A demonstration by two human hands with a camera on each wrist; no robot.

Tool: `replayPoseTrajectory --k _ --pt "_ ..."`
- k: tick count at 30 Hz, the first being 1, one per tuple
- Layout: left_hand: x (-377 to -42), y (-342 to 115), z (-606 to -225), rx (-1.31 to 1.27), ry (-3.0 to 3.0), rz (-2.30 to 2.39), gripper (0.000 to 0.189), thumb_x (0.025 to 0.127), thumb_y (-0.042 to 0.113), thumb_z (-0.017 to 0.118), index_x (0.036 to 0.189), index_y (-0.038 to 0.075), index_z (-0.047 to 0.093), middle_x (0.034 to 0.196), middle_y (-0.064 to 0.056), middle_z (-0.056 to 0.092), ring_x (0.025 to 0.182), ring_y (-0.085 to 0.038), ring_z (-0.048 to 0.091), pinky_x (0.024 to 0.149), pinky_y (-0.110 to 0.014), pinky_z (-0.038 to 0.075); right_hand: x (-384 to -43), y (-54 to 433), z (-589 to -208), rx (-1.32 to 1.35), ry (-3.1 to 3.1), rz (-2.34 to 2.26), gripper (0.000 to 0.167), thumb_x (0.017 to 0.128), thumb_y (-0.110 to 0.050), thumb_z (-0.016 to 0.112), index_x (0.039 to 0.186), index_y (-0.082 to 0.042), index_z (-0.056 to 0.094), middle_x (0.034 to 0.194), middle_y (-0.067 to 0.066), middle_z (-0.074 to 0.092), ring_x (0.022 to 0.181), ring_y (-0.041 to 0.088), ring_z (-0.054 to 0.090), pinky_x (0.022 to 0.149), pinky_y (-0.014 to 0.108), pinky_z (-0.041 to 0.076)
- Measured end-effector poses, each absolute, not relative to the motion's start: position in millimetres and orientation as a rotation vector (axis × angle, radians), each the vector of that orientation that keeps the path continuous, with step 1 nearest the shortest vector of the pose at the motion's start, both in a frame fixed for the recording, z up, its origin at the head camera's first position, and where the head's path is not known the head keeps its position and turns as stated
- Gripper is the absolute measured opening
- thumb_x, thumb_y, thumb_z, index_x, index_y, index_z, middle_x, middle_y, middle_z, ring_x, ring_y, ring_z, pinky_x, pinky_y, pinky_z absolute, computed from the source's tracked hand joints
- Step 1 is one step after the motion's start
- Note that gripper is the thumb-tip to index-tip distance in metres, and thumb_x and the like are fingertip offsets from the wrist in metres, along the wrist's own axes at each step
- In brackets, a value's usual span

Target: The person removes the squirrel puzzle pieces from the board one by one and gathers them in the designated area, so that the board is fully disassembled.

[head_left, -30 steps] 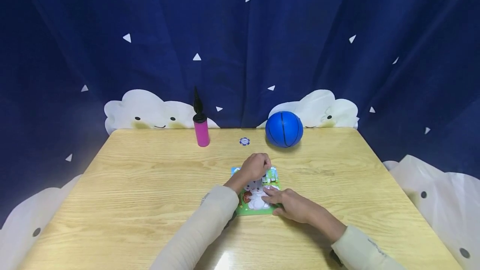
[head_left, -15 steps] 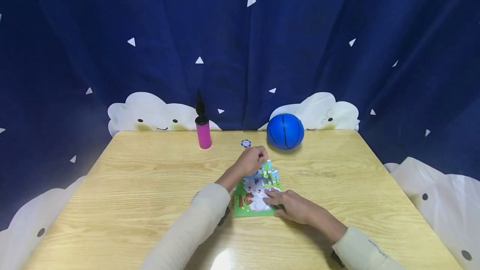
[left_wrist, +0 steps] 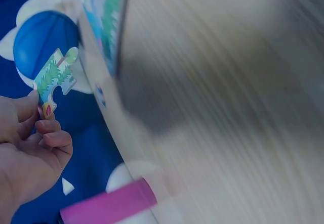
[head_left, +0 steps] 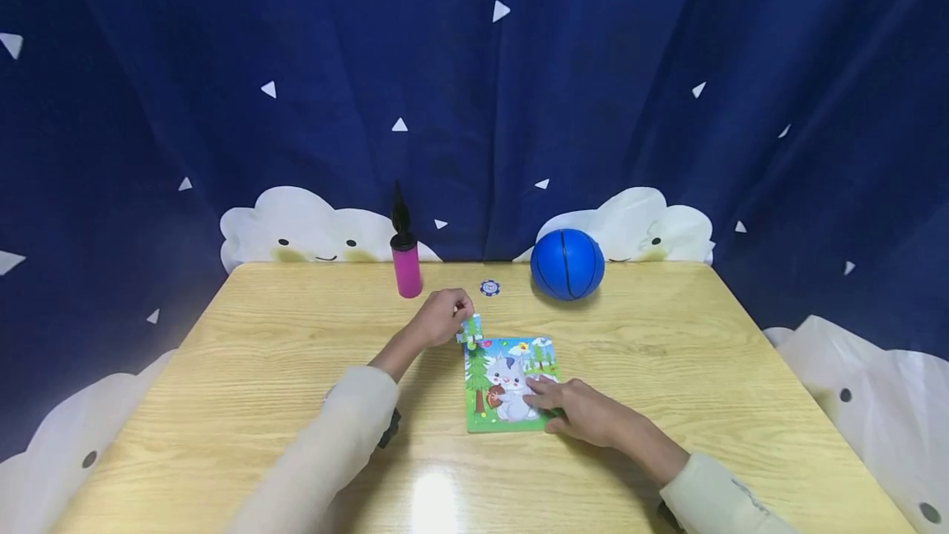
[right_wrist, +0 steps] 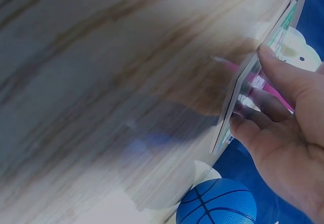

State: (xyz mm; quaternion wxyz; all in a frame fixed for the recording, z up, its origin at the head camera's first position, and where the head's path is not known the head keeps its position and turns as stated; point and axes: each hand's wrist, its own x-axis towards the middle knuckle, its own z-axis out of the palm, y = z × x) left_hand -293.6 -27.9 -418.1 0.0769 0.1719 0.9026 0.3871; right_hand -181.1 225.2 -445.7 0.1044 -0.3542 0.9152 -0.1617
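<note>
In the head view, my left hand (head_left: 440, 320) pinches a jigsaw puzzle piece (head_left: 470, 330) beyond the puzzle's far left corner. The left wrist view shows the piece (left_wrist: 53, 77) between thumb and fingers, with green trees on pale blue and rounded knobs. A square picture puzzle (head_left: 480, 425) lies flat on the table, showing a white squirrel with a brown nut, trees and a green border. My right hand (head_left: 587, 412) rests on its right side, fingers spread over the squirrel. In the right wrist view, the thumb and fingers touch the board (right_wrist: 234, 95) by its edge.
A blue ball (head_left: 567, 264) with black lines sits at the table's back edge. Left of it lie a blue and white round chip (head_left: 489, 288) and a pink hand pump (head_left: 407, 272) with a black nozzle, standing upright. A dark blue curtain (head_left: 445, 64) hangs behind the wooden table (head_left: 245, 369).
My left hand has lifted the jigsaw piece from the puzzle's upper right and carried it left, past the far left corner. The right hand has stayed on the board.
</note>
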Motion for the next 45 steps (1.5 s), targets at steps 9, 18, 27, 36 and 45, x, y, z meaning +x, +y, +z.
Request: replayPoseTrajectory --k 9,18,27,36,45 --pt "-294 -64 -429 0.477 2.715 1.109 0.012 0.095 0.001 0.05 0.088 0.0 0.059 0.087 -0.012 0.061 0.071 -0.019 0.063 0.056 -0.022 0.049 -180 227 -446 -1.058 2.702 -0.494 0.049 0.083 -0.013 0.07 0.129 -0.002 0.057 0.142 0.019 0.046 0.129 0.036 0.046 0.103 0.051 0.039" --pt "-295 -79 -438 0.481 2.715 0.874 0.015 0.095 0.003 0.05 0.087 0.002 0.064 0.083 -0.006 0.062 0.07 -0.014 0.056 0.064 -0.024 0.047 -183 228 -447 -1.054 2.698 -0.486 0.05 0.082 -0.014 0.071 0.129 -0.003 0.057 0.141 0.019 0.047 0.129 0.035 0.047 0.103 0.05 0.04" --pt "-299 -87 -450 0.411 2.756 0.871 0.013 0.094 0.005 0.054 0.086 0.002 0.065 0.079 -0.006 0.063 0.065 -0.013 0.056 0.06 -0.023 0.047 -182 227 -448 -1.037 2.705 -0.475 0.05 0.082 -0.015 0.071 0.129 -0.005 0.057 0.141 0.017 0.047 0.13 0.033 0.047 0.103 0.049 0.04" --pt "-304 -83 -462 0.406 2.78 0.819 0.014 0.093 0.006 0.055 0.082 0.006 0.064 0.075 -0.003 0.06 0.067 -0.013 0.051 0.06 -0.023 0.045 -181 226 -449 -1.02 2.701 -0.463 0.049 0.084 -0.017 0.07 0.13 -0.006 0.057 0.142 0.016 0.047 0.131 0.032 0.046 0.103 0.048 0.04" --pt "-306 -84 -456 0.431 2.785 0.812 0.016 0.094 0.007 0.054 0.082 0.006 0.065 0.076 -0.002 0.061 0.067 -0.013 0.051 0.059 -0.022 0.044 -182 227 -451 -1.056 2.72 -0.476 0.049 0.082 -0.016 0.071 0.129 -0.005 0.058 0.141 0.017 0.048 0.129 0.033 0.048 0.101 0.049 0.042"
